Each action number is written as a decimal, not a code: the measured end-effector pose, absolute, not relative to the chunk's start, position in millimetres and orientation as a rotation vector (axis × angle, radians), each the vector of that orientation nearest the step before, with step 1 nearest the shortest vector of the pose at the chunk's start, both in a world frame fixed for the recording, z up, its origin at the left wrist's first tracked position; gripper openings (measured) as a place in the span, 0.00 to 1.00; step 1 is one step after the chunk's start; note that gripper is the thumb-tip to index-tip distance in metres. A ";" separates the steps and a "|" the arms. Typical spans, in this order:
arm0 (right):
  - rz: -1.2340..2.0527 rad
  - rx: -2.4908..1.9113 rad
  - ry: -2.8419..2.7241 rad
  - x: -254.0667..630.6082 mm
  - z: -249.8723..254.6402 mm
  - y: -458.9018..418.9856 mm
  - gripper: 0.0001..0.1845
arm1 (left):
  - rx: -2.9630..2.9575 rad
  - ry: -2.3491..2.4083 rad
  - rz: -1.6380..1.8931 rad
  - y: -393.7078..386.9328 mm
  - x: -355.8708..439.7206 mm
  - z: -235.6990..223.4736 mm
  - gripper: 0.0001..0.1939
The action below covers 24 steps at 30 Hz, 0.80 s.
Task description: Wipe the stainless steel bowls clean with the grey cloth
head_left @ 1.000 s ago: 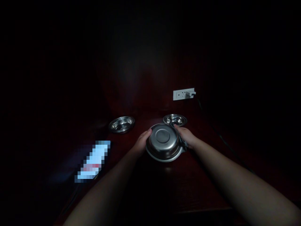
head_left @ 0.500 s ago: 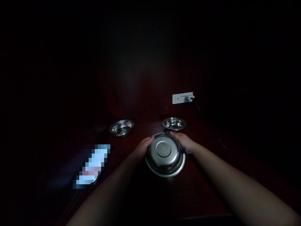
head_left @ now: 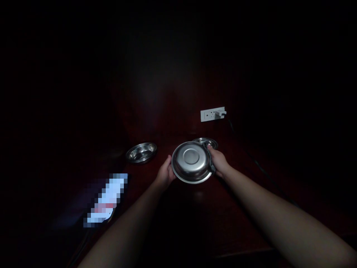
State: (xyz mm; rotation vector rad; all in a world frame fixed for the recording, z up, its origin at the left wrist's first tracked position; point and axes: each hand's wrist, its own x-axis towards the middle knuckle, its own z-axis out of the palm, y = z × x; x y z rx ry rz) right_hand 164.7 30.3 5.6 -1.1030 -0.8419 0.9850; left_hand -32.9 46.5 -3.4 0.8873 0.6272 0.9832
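Observation:
A shiny steel bowl is held up over the dark red table, its underside turned toward me. My left hand grips its rim on the left, thumb up along the edge and the other fingers behind. On the right side, my right hand presses a dark patterned cloth against the bowl, so it holds both. Behind this bowl, a second steel bowl stands upright and is partly covered. Another steel bowl, perhaps a stack, stands upright at the back left.
A phone-like bright screen, blurred out, is at the left. On the back wall is a white socket plate with a charger plugged in. A dark cable runs down the right side. The surroundings are very dark.
Both hands have raised the steel bowl and moved it slightly away from me. It now overlaps the bowl behind it. My left hand has shifted down to the bowl's left edge.

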 end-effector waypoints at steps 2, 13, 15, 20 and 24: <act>0.947 -1.079 -0.729 165.1 3.8 33.4 0.17 | 0.923 0.667 0.960 47.0 -34.9 -5.1 0.21; 0.992 -1.064 -0.724 165.3 -6.1 40.0 0.18 | 0.981 0.559 0.749 41.4 -34.9 -3.8 0.27; 0.998 -1.102 -0.754 167.1 -6.3 40.9 0.19 | 0.969 0.554 0.742 42.2 -35.7 -3.7 0.27; 1.046 -1.117 -0.746 167.6 -3.8 39.7 0.17 | 0.942 0.567 0.763 43.4 -35.3 -3.2 0.27; 1.117 -1.090 -0.708 167.1 0.5 36.6 0.16 | 0.914 0.555 0.761 42.7 -35.0 -1.3 0.27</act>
